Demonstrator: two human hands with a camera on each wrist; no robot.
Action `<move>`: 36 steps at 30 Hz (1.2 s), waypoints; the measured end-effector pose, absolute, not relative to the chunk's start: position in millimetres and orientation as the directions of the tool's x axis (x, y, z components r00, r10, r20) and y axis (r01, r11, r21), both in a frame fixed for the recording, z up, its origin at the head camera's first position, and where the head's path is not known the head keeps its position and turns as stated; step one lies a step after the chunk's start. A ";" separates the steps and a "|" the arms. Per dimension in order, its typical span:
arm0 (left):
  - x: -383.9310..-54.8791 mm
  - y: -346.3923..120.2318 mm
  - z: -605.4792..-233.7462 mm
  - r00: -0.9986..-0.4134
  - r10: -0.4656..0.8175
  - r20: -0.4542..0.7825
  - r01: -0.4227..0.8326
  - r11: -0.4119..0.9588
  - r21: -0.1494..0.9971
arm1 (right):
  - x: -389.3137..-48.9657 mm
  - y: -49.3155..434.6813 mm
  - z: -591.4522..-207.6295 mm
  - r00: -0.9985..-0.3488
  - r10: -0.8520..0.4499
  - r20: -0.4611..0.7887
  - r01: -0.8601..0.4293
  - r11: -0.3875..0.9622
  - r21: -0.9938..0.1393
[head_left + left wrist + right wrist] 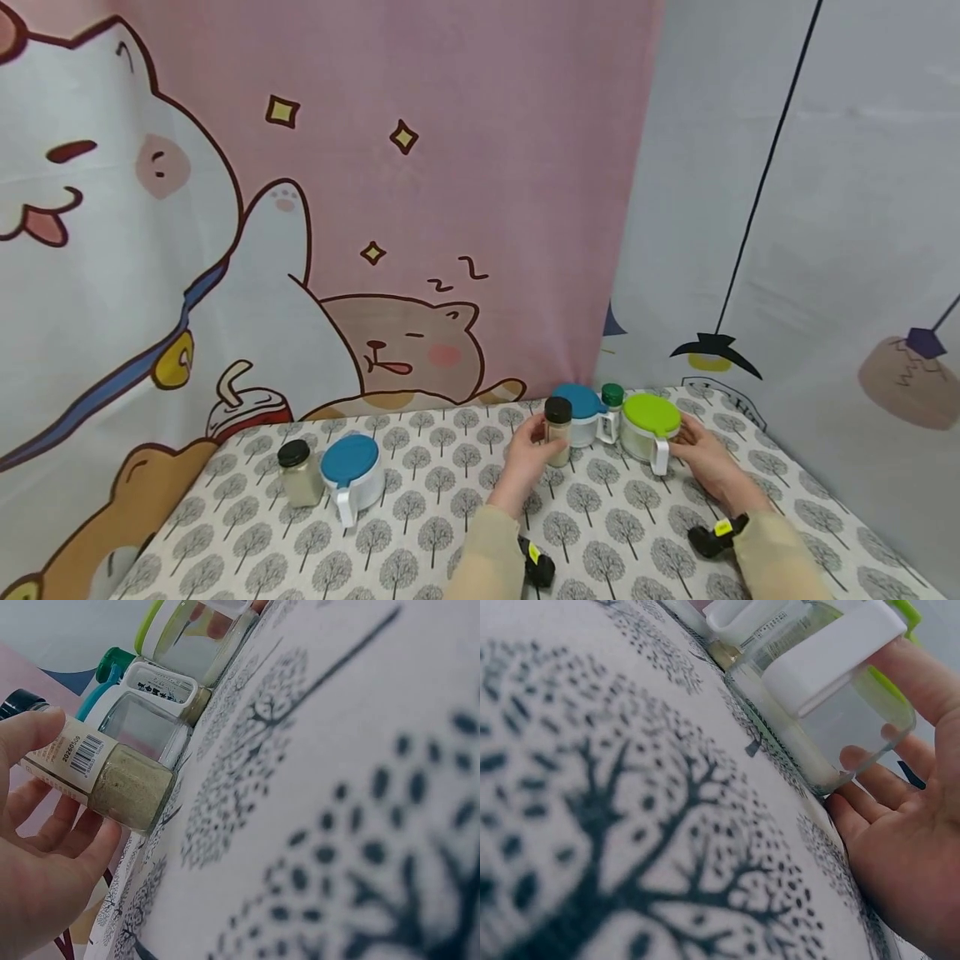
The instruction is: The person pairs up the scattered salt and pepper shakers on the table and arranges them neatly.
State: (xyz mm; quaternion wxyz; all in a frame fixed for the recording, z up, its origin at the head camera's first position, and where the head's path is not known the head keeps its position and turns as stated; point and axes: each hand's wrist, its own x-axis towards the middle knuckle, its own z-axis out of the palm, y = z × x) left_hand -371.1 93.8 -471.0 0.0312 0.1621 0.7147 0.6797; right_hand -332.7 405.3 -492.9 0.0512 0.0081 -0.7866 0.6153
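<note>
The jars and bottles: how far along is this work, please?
Looks done: the rear blue-lidded jar and green-capped bottle stand together. In hand: the left hand holds a black-capped bottle; the right hand holds the lime-lidded jar. Probably left: the leftmost bottle and nearer blue-lidded jar, standing apart.

The head view looks forward and down from above the table, far enough back to take in both sleeves and the curtain. The left wrist view, low and tilted, looks closely past a jar; the right, tilted oppositely, faces the green-lidded pot closely. All three share that pot.
</note>
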 end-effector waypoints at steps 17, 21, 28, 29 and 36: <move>-368.3 94.3 -473.5 -0.942 0.285 0.179 0.208 0.075 0.975 | -334.0 400.5 -489.5 -0.992 0.036 0.123 -0.104 0.337 -0.936; -368.5 93.5 -474.5 -0.937 0.296 0.185 0.215 0.073 0.974 | -334.8 398.8 -489.3 -0.991 0.046 0.129 -0.105 0.348 -0.932; -370.1 95.1 -470.3 -0.934 0.301 0.191 0.213 0.041 0.976 | -336.0 398.3 -487.4 -0.988 0.084 0.129 -0.091 0.358 -0.929; -370.4 95.7 -469.3 -0.934 0.300 0.193 0.213 0.037 0.976 | -336.5 398.5 -487.3 -0.987 0.093 0.128 -0.087 0.354 -0.931; -369.4 98.0 -463.9 -0.947 0.275 0.168 0.184 0.035 0.982 | -337.2 398.2 -489.1 -0.985 0.139 0.098 -0.042 0.360 -0.932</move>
